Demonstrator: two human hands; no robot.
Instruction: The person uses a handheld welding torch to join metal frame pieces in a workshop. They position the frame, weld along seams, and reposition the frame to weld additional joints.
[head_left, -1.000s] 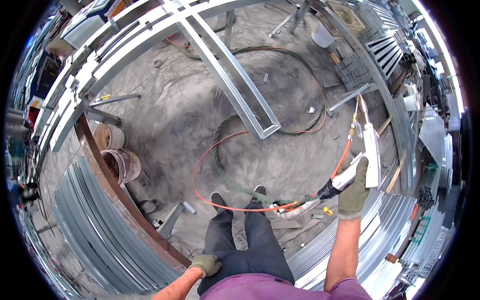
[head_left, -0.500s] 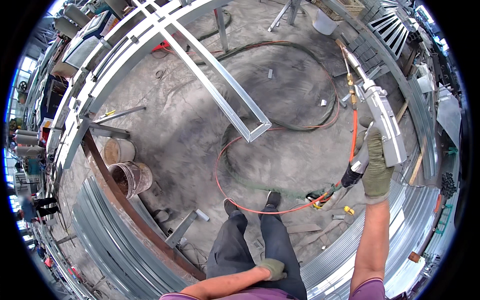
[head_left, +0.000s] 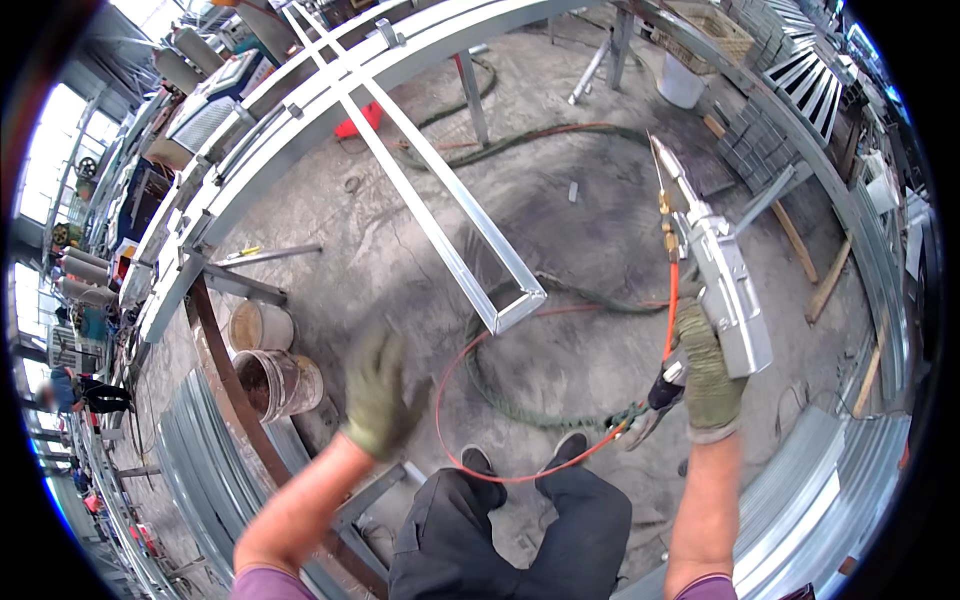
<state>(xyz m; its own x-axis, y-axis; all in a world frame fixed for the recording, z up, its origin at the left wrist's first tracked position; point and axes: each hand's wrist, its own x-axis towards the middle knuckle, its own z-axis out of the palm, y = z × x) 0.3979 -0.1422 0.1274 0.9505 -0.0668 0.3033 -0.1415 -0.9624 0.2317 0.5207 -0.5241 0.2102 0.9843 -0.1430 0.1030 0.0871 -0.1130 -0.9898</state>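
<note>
My right hand (head_left: 708, 385), in an olive work glove, is wrapped round the grip of a silver handheld welding gun (head_left: 732, 290). Its narrow nozzle points up and away to the left. A brass fitting and an orange hose (head_left: 671, 320) run along the gun's left side. My left hand (head_left: 382, 392), gloved the same way, is raised over the floor with its thumb apart, holding nothing; its fingers are a little blurred. Between the hands and farther off, a narrow rectangular frame of square metal tube (head_left: 518, 310) juts toward me, its near end joined by a short crosspiece. The gun is apart from it.
The frame lies across a curved-looking metal bench rail (head_left: 270, 165). A thick green hose (head_left: 520, 408) loops over the floor near my feet. Buckets (head_left: 268, 385) stand at left beside a brown beam (head_left: 235, 385). Stacked metal profiles lie at left and right (head_left: 815, 490). Another person (head_left: 100, 393) stands far left.
My left hand has lifted from my lap and moved up and forward to the left. The right hand has brought the welding gun slightly left and closer to the frame. My view has shifted.
</note>
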